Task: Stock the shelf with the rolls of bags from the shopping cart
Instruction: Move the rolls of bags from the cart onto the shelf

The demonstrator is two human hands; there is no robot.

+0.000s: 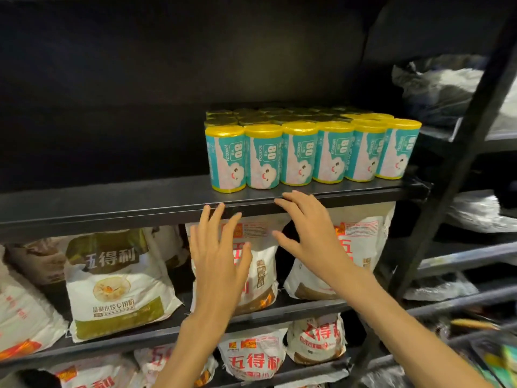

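Several rolls of bags (299, 152) with teal-and-white labels and yellow ends stand upright in tight rows on the right part of a black shelf (112, 204). More rolls fill the rows behind the front one. My left hand (221, 250) is raised just below the shelf's front edge with fingers spread and straight, holding nothing. My right hand (305, 233) is beside it, fingers extended toward the shelf edge below the rolls, also holding nothing. The shopping cart is not in view.
The left part of the black shelf holds nothing visible. Below it, lower shelves carry large flour sacks (117, 284) with printed labels. A black upright post (458, 152) stands at the right, with plastic-wrapped goods (442, 85) on shelves beyond it.
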